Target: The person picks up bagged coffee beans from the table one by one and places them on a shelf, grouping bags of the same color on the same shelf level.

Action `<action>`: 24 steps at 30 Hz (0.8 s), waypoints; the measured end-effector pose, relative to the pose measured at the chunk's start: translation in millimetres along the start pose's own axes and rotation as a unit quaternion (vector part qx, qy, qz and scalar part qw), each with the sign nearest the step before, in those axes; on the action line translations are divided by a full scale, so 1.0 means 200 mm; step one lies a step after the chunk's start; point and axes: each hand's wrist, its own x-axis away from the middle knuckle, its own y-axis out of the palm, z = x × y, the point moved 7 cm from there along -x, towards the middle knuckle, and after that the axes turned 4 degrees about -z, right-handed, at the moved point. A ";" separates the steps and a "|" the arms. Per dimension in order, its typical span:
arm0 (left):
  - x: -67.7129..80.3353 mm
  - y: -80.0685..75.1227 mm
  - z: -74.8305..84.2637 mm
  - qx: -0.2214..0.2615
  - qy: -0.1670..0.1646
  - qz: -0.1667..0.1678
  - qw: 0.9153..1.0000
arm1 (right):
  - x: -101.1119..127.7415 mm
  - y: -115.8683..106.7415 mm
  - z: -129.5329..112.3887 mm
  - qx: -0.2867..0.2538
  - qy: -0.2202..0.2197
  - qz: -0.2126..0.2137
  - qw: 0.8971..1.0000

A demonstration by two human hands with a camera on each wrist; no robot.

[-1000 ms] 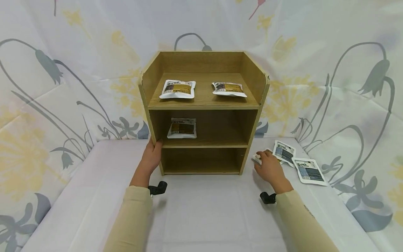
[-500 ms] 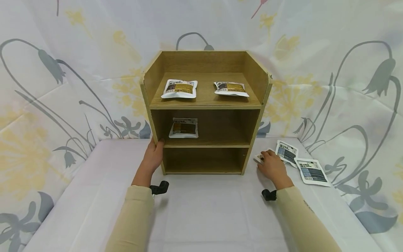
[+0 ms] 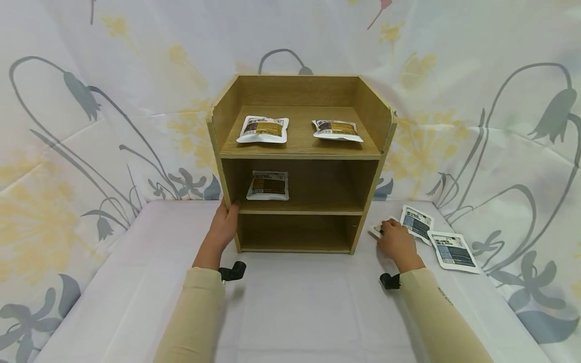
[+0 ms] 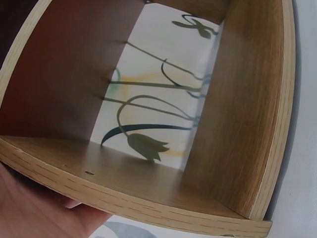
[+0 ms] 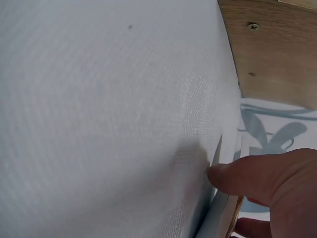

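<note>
We are curling our right hand [image 3: 396, 241] tighter over the flat white foil pouch [image 3: 379, 229] beside the wooden shelf unit [image 3: 299, 156], its edge now pinched between thumb and fingertips [image 5: 223, 176].

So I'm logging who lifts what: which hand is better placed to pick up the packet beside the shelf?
Right. The right hand already touches that packet, while the left hand holds the shelf.

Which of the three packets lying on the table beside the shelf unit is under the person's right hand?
The packet nearest the shelf unit, the leftmost packet; the right hand covers most of it. The other two packets lie untouched farther right.
</note>
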 end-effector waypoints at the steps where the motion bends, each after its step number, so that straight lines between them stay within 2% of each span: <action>1: 0.00 0.00 0.00 0.000 0.002 0.000 1.000 | 0.00 0.00 0.00 0.002 -0.001 0.003 1.000; 12: 0.01 0.02 0.00 -0.002 0.008 -0.007 1.000 | 0.04 0.00 0.01 0.019 -0.011 0.013 1.000; 24: 0.01 0.00 0.01 0.002 0.009 -0.004 1.000 | 0.12 -0.10 -0.06 0.030 -0.055 0.082 0.995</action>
